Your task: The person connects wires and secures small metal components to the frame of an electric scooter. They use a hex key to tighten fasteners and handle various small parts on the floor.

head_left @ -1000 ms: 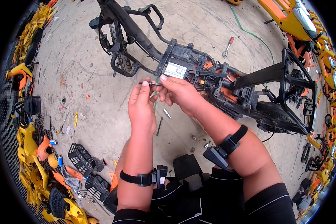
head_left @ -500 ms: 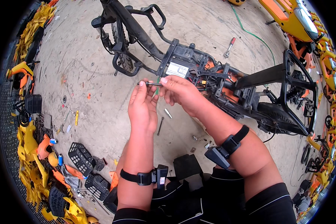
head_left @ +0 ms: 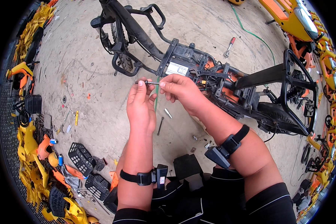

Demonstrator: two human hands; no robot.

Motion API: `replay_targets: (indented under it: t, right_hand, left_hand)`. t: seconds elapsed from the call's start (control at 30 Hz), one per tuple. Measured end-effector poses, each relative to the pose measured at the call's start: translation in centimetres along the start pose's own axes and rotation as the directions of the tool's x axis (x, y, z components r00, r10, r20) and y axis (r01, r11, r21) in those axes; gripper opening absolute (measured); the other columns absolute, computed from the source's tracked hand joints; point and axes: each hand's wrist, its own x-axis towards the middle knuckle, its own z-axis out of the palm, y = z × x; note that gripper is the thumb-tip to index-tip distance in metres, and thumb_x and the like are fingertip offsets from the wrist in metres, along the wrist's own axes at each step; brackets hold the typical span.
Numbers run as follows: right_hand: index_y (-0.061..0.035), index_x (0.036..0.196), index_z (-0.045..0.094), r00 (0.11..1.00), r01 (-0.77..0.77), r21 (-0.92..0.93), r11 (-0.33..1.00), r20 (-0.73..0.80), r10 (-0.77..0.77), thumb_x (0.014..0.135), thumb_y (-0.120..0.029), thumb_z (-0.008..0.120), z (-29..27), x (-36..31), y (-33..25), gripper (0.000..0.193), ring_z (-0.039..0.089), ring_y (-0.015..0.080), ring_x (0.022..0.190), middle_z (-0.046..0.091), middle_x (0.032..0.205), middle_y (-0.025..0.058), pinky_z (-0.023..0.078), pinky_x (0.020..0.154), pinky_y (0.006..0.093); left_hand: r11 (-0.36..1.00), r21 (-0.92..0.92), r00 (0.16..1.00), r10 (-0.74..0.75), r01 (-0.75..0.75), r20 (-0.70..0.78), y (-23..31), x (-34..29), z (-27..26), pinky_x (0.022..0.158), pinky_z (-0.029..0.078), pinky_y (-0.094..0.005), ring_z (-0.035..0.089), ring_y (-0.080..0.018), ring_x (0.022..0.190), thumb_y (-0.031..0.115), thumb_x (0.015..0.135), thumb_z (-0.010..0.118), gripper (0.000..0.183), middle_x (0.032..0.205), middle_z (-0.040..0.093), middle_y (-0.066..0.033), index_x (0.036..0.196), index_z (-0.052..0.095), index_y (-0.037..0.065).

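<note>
Hands meet above the stripped black bike frame (head_left: 212, 74), the left hand (head_left: 141, 106) and right hand (head_left: 179, 89) each pinching an end of a thin metal bolt (head_left: 147, 82), seemingly mid-fitting, and the next twist likely needs steady, aligned fingertips.

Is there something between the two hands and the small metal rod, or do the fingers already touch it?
Nothing stands between them. The left hand and the right hand both pinch the thin metal rod at its ends, in the air above the concrete floor, beside the stripped bike frame.
</note>
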Motion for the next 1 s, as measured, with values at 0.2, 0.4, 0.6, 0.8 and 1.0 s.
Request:
replay_targets:
  t: [0.2, 0.4, 0.6, 0.8, 1.0]
  right_hand:
    - [-0.0041, 0.099, 0.066, 0.999, -0.018, -0.015, 1.000, -0.030, 0.018, 0.099, -0.025, 0.065, 0.11, -0.06, -0.26, 0.021, 0.056, 0.0083, 0.068, 0.066, 0.084, 0.0016, 0.044, 0.061, 0.0243]
    - [-0.0043, 0.095, 0.066, 0.999, -0.030, -0.014, 0.999, -0.035, 0.029, 0.101, -0.032, 0.061, 0.08, -0.01, -0.37, 0.029, 0.056, 0.0087, 0.067, 0.066, 0.082, 0.0021, 0.044, 0.061, 0.0247]
    - [-0.0039, 0.095, 0.067, 0.999, -0.029, -0.002, 1.000, -0.029, 0.029, 0.103, -0.035, 0.059, -0.01, -0.10, -0.37, 0.033, 0.056, 0.0089, 0.066, 0.066, 0.078, 0.0021, 0.044, 0.061, 0.0247]
    - [-0.0038, 0.089, 0.067, 0.997, -0.054, 0.021, 0.998, -0.045, 0.055, 0.103, -0.038, 0.058, 0.02, -0.12, -0.35, 0.038, 0.055, 0.0095, 0.062, 0.065, 0.073, 0.0023, 0.043, 0.060, 0.0248]
    - [-0.0031, 0.084, 0.066, 0.993, -0.095, 0.027, 0.995, -0.066, 0.097, 0.102, -0.041, 0.058, 0.10, -0.04, -0.31, 0.043, 0.053, 0.0104, 0.055, 0.062, 0.067, 0.0035, 0.042, 0.054, 0.0250]
  left_hand:
    - [0.999, 0.027, 1.000, 0.016, -0.017, 0.019, -0.28, 0.14, -0.30, 0.086, 0.044, -0.0311, 0.057, -0.0123, 0.100, 0.028, 0.104, 0.057, 0.024, 0.112, 0.063, -0.0008, 0.121, 0.059, 0.010]
    - [0.999, 0.029, 1.000, 0.020, -0.021, 0.018, -0.38, 0.10, -0.20, 0.085, 0.045, -0.0302, 0.058, -0.0118, 0.099, 0.029, 0.104, 0.058, 0.024, 0.111, 0.064, -0.0005, 0.118, 0.060, 0.010]
    - [0.999, 0.042, 0.999, 0.024, -0.025, 0.021, -0.42, 0.00, -0.13, 0.085, 0.045, -0.0306, 0.057, -0.0127, 0.099, 0.030, 0.103, 0.059, 0.025, 0.108, 0.063, -0.0006, 0.118, 0.060, 0.010]
    - [0.998, 0.052, 0.999, 0.024, -0.026, 0.031, -0.57, 0.04, -0.27, 0.085, 0.045, -0.0308, 0.057, -0.0129, 0.099, 0.030, 0.103, 0.059, 0.025, 0.106, 0.063, -0.0012, 0.117, 0.060, 0.009]
    - [0.996, 0.077, 0.997, 0.033, -0.038, 0.065, -0.51, 0.10, -0.45, 0.085, 0.045, -0.0310, 0.057, -0.0126, 0.098, 0.031, 0.104, 0.059, 0.024, 0.106, 0.063, -0.0014, 0.115, 0.059, 0.009]
